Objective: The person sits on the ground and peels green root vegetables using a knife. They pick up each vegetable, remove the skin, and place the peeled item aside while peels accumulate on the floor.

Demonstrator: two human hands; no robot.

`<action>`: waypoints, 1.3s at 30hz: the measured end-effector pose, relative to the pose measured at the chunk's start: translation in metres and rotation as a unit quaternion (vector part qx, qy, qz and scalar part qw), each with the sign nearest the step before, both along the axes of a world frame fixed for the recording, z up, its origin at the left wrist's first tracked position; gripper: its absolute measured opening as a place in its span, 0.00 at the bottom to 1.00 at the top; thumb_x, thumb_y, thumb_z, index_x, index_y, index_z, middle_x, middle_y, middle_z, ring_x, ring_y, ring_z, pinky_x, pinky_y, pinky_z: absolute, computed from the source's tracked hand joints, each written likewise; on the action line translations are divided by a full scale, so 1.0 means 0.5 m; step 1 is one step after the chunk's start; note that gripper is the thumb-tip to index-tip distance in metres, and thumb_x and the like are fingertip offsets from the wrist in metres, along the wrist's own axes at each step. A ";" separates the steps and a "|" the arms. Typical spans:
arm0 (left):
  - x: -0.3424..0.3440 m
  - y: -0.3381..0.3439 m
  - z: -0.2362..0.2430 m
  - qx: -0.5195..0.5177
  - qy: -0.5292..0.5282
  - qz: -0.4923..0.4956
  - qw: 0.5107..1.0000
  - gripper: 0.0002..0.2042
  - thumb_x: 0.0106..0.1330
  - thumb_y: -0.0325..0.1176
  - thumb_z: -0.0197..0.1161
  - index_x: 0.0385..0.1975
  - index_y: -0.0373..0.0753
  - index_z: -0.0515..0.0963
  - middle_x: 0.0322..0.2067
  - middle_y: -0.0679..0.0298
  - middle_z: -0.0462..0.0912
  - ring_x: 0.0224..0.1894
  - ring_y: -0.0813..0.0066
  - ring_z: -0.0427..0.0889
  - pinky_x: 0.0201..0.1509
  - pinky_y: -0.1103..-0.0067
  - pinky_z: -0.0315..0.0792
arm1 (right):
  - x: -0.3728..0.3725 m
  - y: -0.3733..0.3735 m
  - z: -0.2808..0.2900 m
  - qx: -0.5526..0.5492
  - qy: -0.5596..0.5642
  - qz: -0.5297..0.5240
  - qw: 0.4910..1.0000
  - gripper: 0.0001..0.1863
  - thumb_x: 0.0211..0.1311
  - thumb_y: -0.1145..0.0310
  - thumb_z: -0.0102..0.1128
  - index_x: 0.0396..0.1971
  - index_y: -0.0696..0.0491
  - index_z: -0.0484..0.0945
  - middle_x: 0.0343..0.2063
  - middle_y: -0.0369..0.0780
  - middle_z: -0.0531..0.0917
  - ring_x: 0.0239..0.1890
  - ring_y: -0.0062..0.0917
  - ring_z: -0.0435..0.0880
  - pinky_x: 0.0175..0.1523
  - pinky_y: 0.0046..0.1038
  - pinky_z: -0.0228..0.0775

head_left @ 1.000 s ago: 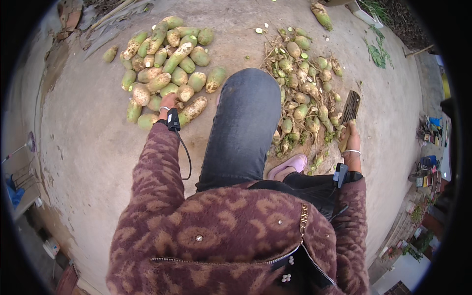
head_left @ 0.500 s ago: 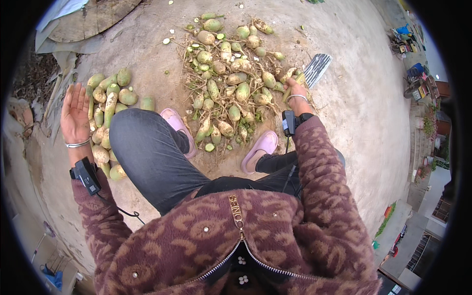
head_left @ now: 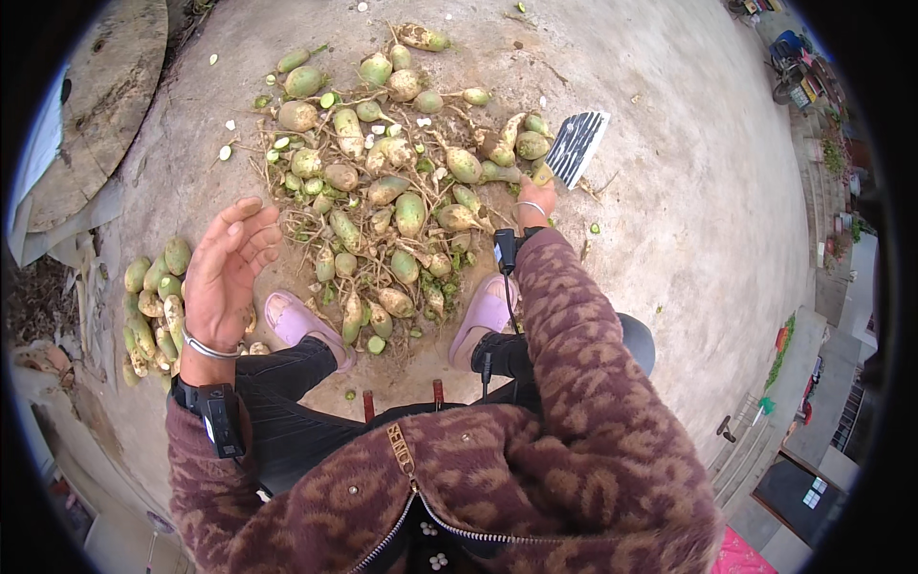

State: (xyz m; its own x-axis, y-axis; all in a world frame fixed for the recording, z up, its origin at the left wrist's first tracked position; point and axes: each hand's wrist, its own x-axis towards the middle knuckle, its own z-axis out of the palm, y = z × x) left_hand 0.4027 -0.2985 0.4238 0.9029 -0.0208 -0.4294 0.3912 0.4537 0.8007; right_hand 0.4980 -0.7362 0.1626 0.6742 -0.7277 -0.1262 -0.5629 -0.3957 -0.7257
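Note:
My right hand [head_left: 537, 197] is closed round the yellowish handle of a cleaver [head_left: 579, 147], its broad dark-and-white streaked blade pointing up and to the right. It is beside the right edge of a heap of green radishes [head_left: 410, 214], many of them soil-stained with roots attached. My left hand [head_left: 229, 277] is raised, palm showing and fingers loosely bent, with nothing in it. It hangs between that heap and a smaller pile of cleaner green radishes [head_left: 177, 255] on the left, partly covering the smaller pile.
My feet in pink slippers [head_left: 483, 318] stand at the heap's near edge. Cut radish ends [head_left: 225, 152] are scattered on the concrete ground [head_left: 660, 220]. A large round wooden board [head_left: 105, 105] lies at the far left. Parked vehicles and steps line the right rim.
My left hand has moved right, away from the smaller pile toward the heap, its fingers now more bent. The right hand still grips the cleaver, whose blade is turned more upright. The view has shifted.

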 end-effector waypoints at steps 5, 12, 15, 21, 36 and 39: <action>0.016 -0.002 -0.024 0.027 0.051 0.004 0.998 0.18 0.68 0.34 0.54 0.55 0.32 0.69 0.49 0.54 0.78 0.46 0.71 0.79 0.51 0.76 0.72 | 0.072 -0.004 -0.034 0.034 0.014 0.071 0.997 0.21 0.49 0.61 0.68 0.44 0.52 0.80 0.37 0.45 0.85 0.41 0.40 0.83 0.48 0.36 0.71; 0.024 -0.025 -0.027 0.036 0.075 -0.031 0.996 0.17 0.67 0.32 0.55 0.54 0.32 0.70 0.48 0.56 0.79 0.45 0.72 0.80 0.50 0.76 0.73 | 0.141 0.009 -0.095 0.146 0.034 0.092 0.984 0.22 0.46 0.67 0.70 0.44 0.57 0.79 0.36 0.44 0.85 0.38 0.34 0.84 0.45 0.32 0.73; 0.025 -0.032 -0.027 0.034 0.062 -0.056 0.996 0.18 0.67 0.32 0.55 0.55 0.33 0.70 0.51 0.55 0.78 0.48 0.71 0.79 0.52 0.76 0.72 | 0.128 0.037 -0.047 0.372 -0.122 -0.015 0.920 0.22 0.49 0.74 0.68 0.47 0.60 0.76 0.39 0.42 0.83 0.37 0.29 0.83 0.43 0.28 0.74; 0.022 -0.095 -0.026 0.094 -0.007 -0.080 0.992 0.28 0.67 0.37 0.57 0.65 0.36 0.59 0.63 0.54 0.65 0.63 0.66 0.67 0.63 0.72 0.62 | 0.037 0.211 0.190 0.604 -0.162 0.026 0.780 0.24 0.57 0.70 0.65 0.54 0.48 0.69 0.39 0.36 0.77 0.37 0.25 0.79 0.35 0.29 0.76; 0.036 -0.075 0.010 0.098 -0.218 0.107 0.965 0.35 0.50 0.30 0.74 0.58 0.32 0.63 0.47 0.59 0.78 0.46 0.74 0.78 0.50 0.79 0.73 | -0.143 0.346 0.592 0.097 -0.187 0.431 0.878 0.16 0.55 0.71 0.55 0.45 0.57 0.75 0.28 0.38 0.80 0.29 0.20 0.78 0.34 0.26 0.71; 0.037 -0.049 0.011 0.245 -0.200 0.076 0.946 0.37 0.49 0.32 0.75 0.59 0.31 0.63 0.47 0.57 0.78 0.47 0.73 0.78 0.52 0.78 0.73 | -0.152 0.312 0.645 0.080 -0.227 0.445 0.862 0.13 0.57 0.70 0.57 0.43 0.55 0.76 0.25 0.42 0.81 0.28 0.28 0.81 0.35 0.30 0.72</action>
